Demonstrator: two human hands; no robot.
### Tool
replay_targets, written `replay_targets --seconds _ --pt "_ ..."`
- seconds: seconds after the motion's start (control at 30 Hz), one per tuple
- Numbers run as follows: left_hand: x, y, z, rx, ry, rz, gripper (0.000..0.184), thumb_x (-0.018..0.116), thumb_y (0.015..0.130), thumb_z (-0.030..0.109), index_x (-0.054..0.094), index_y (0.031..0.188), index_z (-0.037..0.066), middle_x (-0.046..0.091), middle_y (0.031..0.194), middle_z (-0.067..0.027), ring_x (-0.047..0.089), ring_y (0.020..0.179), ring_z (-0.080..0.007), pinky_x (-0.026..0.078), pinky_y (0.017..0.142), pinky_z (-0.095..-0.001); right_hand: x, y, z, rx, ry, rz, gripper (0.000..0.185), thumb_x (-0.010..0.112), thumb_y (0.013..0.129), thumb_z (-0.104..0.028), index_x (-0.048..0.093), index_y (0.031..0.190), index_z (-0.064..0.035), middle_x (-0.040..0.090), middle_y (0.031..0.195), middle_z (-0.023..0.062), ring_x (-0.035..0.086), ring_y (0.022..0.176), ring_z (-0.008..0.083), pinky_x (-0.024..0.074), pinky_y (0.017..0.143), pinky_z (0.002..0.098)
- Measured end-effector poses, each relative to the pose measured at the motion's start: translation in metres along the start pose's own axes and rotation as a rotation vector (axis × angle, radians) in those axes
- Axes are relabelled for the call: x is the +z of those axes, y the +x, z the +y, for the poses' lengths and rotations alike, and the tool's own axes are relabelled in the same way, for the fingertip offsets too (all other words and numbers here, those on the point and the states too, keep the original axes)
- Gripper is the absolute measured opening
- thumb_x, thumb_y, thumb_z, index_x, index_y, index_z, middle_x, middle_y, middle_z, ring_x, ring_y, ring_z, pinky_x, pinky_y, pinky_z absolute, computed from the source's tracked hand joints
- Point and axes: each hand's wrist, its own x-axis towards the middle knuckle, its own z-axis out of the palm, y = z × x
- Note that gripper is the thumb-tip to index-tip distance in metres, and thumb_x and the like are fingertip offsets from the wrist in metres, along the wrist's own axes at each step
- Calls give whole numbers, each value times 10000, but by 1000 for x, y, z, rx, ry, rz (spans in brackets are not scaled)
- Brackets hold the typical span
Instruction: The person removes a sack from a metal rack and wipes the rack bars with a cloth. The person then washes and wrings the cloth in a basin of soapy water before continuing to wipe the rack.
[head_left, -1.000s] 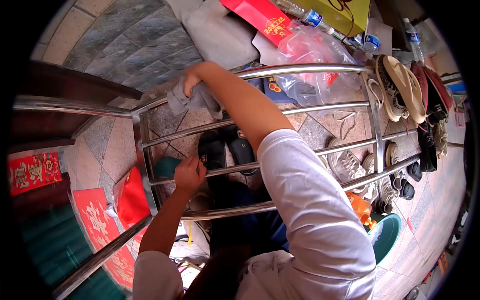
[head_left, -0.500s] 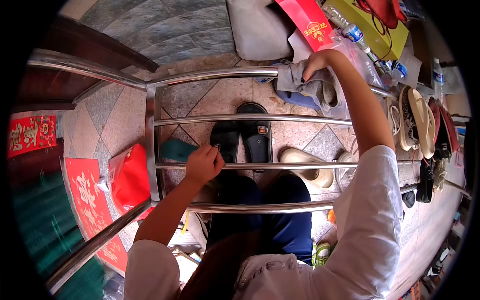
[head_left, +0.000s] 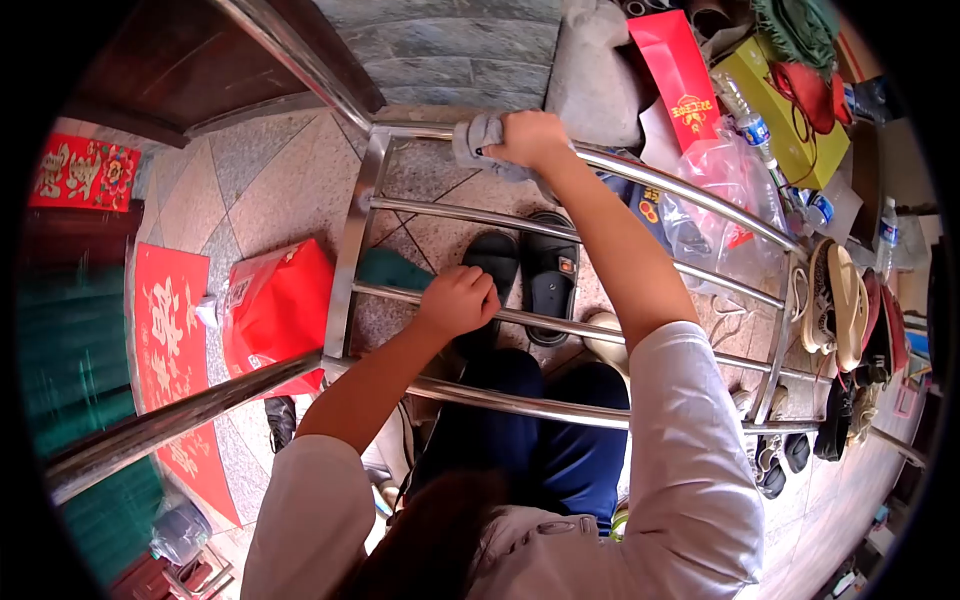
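A shiny metal rack (head_left: 357,240) with several parallel bars lies across my view, over the floor. My right hand (head_left: 530,138) presses a grey cloth (head_left: 478,148) around the rack's far bar, close to its left corner. With curled fingers, my left hand (head_left: 458,300) grips one of the middle bars (head_left: 395,293). Below the bars are black slides (head_left: 549,285) and a dark green item (head_left: 392,268), partly covered by the rack. A beige clog (head_left: 604,345) is half hidden behind my right arm.
To the left are a red bag (head_left: 285,310) and a red paper banner (head_left: 170,320). At the upper right lie a plastic bag (head_left: 725,190), a red box (head_left: 675,75), a yellow-green box (head_left: 800,130) and bottles. Shoes (head_left: 840,305) stand along the right side.
My right hand has slid the grey cloth left along the far bar, toward the corner. My left hand still grips a bar. The view has turned and shifted, and the rack now appears slanted.
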Motion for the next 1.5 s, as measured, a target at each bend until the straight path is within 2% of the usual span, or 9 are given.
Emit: replay_targets --seconds 0.2,0.33,0.43,0.73,0.9,1.0,1.13,1.33,1.5 --pt "-1 -3 -1 -25 8 -47 133 572 643 113 457 593 70 441 599 -75 504 548 -245 442 485 -341 9 57 -100 11 124 60 489 549 735 -544 671 914 -105 643 953 82 582 942 256 475 763 357" --pt "4 -7 -1 -45 19 -39 150 570 641 132 447 569 84 437 582 -62 500 545 -229 442 480 -343 13 56 -97 27 179 102 519 545 730 -562 650 959 -108 643 926 93 579 937 279 477 749 386" --pt "4 -3 0 -69 5 -72 123 565 664 125 472 605 69 456 603 -82 512 552 -254 445 487 -357 30 44 -79 11 200 293 493 566 714 -549 646 951 -123 642 909 86 577 924 275 475 750 393" --pt "6 -6 -2 -102 -34 -87 127 559 686 131 483 604 71 474 613 -81 531 573 -271 455 498 -369 -5 -91 91 447 99 297 468 573 722 -510 642 863 -68 634 870 105 580 889 280 486 716 397" --pt "8 -7 -3 -59 14 -102 138 532 704 126 455 611 61 474 634 -97 525 601 -290 453 519 -381 25 -177 195 396 -90 789 331 624 725 -332 611 852 -26 599 898 115 545 865 287 439 775 381" --pt "7 -6 -1 -62 9 -109 133 526 709 120 452 619 55 464 635 -100 519 598 -294 449 520 -380 13 -216 228 606 40 956 307 629 731 -308 599 827 -17 594 891 130 532 871 315 431 763 394" --pt "6 -6 -1 -72 -32 -133 117 523 705 97 457 623 45 463 649 -108 510 605 -296 443 525 -375 -9 -249 310 730 -108 1122 313 614 750 -312 591 819 -8 589 854 150 523 829 348 425 744 413" --pt "3 -2 -1 -52 -53 -192 114 517 710 84 453 640 21 434 651 -135 479 588 -315 402 512 -393 -2 -264 388 1175 3 727 392 555 742 -372 615 877 -8 602 959 159 531 938 346 427 829 401" --pt "2 1 5 -64 -82 -241 114 506 725 65 437 654 8 419 652 -150 462 595 -345 379 500 -409 -8 -259 370 1220 167 658 363 568 688 -324 628 891 -29 607 949 171 551 926 330 448 814 406"
